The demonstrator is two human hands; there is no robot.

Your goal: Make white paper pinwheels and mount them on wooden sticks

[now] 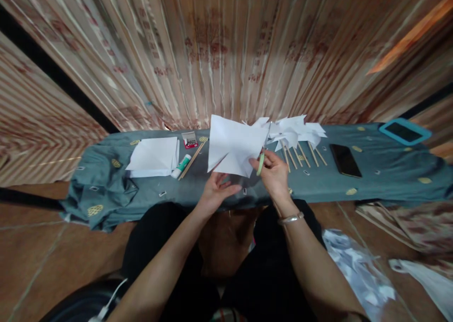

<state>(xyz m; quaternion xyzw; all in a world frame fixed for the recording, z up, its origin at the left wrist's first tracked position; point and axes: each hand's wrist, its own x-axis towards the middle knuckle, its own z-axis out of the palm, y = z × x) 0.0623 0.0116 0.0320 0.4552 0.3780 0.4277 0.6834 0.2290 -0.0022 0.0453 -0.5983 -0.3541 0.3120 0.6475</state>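
Scissors [261, 164], long axis pointing forward, gripped in right hand [276, 174]; left hand [215, 190] spread at paper's [234, 138] edge.

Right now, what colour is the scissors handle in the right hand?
Light green scissors handle; best seen in the head view.

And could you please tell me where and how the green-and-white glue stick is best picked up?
I'd grip the glue stick around its middle, coming from above and the near left: it looks like a slim tube lying on its side, with wooden sticks close along its right.
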